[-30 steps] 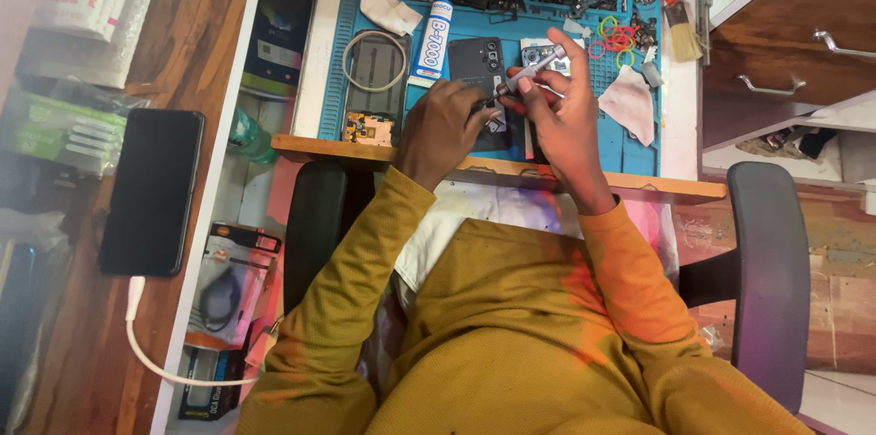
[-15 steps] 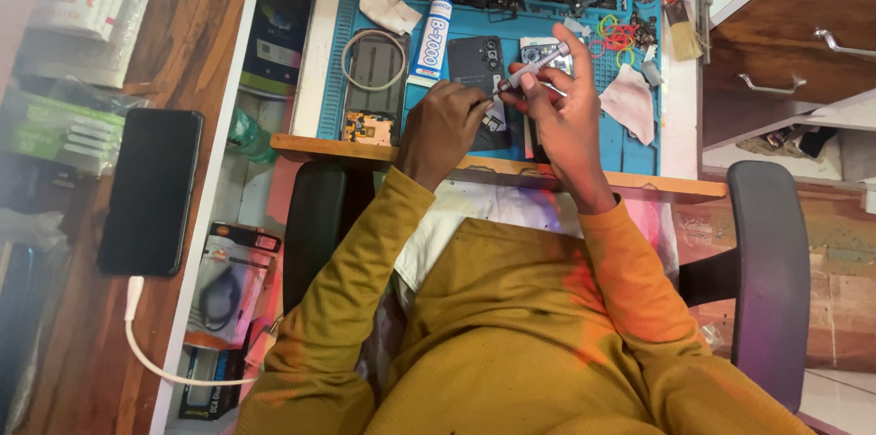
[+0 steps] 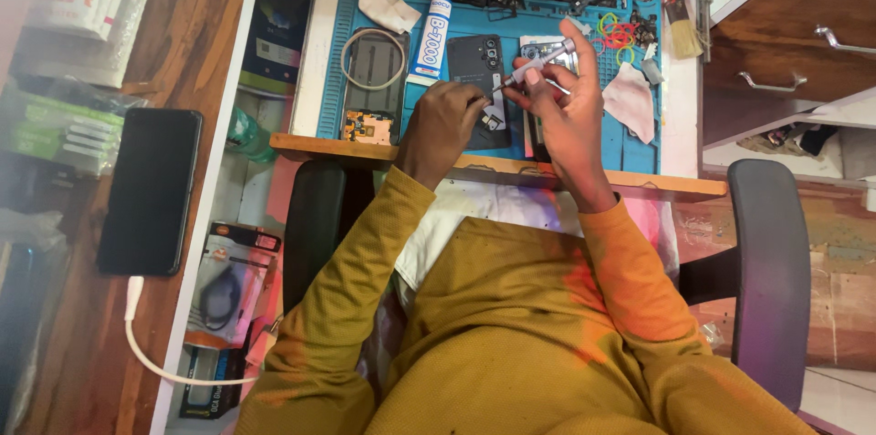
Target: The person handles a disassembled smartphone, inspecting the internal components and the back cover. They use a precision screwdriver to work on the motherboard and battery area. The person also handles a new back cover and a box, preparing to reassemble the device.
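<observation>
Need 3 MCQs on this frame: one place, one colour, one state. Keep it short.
1. Where does the glue tube lie?
A. on the blue mat
B. on the chair
C. in a drawer

2. What colour is the mat?
A. red
B. blue
C. white

3. What does the right hand hold?
A. nothing
B. a brush
C. a slim tool

Answers:
1 A, the tube rests on the mat beside the dark phone.
2 B, its ribbed edge is blue.
3 C, the fingers pinch the tool over the phone, with the left hand on the phone.
</observation>
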